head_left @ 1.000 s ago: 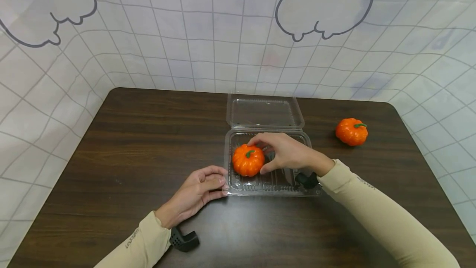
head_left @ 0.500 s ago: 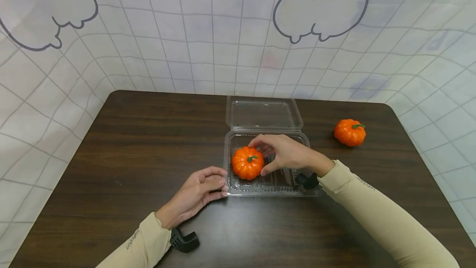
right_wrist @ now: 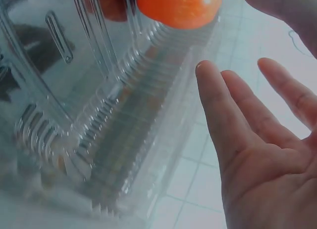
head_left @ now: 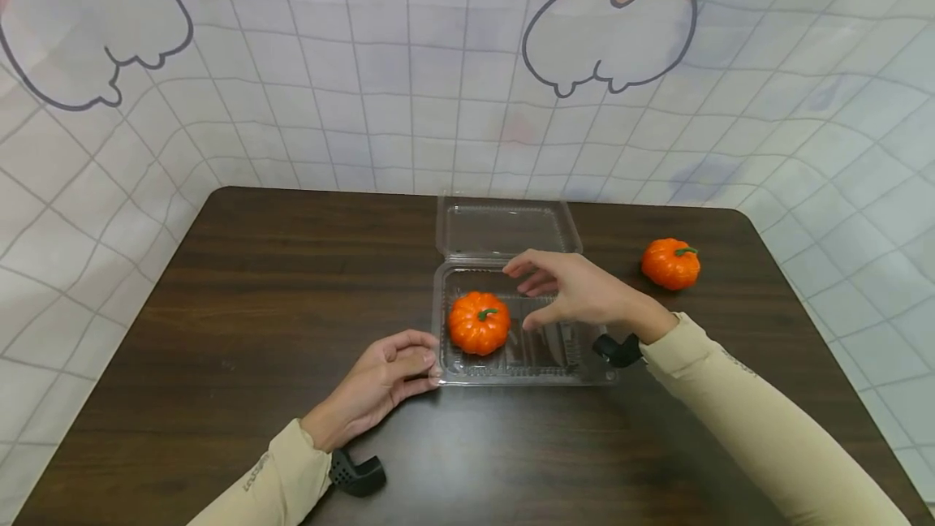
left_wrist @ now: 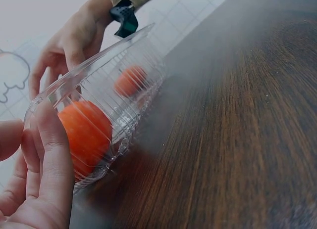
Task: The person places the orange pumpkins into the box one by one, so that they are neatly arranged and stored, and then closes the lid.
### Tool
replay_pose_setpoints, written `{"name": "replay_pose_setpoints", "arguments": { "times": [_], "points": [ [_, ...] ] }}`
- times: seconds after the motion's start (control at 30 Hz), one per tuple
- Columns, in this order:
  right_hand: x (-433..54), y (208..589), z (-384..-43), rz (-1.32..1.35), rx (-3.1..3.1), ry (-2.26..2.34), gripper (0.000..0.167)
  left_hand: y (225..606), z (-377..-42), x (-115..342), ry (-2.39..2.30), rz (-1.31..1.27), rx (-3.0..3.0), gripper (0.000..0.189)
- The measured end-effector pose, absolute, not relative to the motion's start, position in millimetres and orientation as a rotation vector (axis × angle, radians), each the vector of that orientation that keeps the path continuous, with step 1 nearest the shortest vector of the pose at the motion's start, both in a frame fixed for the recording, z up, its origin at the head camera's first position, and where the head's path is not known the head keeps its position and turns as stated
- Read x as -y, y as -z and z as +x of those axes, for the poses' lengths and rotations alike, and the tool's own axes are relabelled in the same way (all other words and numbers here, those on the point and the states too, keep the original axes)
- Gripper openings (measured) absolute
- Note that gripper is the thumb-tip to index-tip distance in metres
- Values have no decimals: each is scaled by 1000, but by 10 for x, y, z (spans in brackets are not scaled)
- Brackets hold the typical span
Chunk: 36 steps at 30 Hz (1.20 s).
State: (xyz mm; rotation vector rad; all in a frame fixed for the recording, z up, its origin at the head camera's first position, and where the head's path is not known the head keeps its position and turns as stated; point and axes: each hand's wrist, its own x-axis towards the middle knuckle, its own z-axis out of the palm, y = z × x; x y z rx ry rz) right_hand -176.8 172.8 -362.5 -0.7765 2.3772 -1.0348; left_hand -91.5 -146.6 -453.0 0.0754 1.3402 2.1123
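An orange toy pumpkin (head_left: 476,331) with a green stem sits in the left part of a clear plastic clamshell container (head_left: 526,381), whose lid (head_left: 504,227) lies folded back. My left hand (head_left: 376,380) pinches the container's near left rim between thumb and fingers, as the left wrist view shows. Over the container, just right of the pumpkin, my right hand (head_left: 584,291) hovers with spread, slightly bent fingers and nothing in them. In the right wrist view a gap separates its fingertips from the pumpkin (right_wrist: 178,6).
A second orange pumpkin (head_left: 669,266) stands on the dark wooden table (head_left: 307,266), right of the container and toward the back. A white grid-patterned curtain (head_left: 365,63) with cartoon drawings encloses the table's back and sides.
My right hand has let go of the pumpkin in the container and moved off it to the right and up. My left hand keeps its hold on the rim. The head view has shifted slightly.
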Motion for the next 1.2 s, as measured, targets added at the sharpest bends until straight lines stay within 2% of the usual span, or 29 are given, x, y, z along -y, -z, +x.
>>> {"name": "replay_pose_setpoints", "arguments": {
  "times": [0.47,0.83,1.2],
  "points": [
    [-2015,3497,-1689,-714,-2500,1115,73,4528,-908,1475,-2103,63,-1336,22],
    [-2339,3469,-1621,-672,-2600,1244,64,4562,-906,1498,-2110,75,-1314,22],
    [-2669,3409,-1509,-478,-2754,1319,58,4546,-908,1486,-2111,60,-1311,21]
  ]
}}
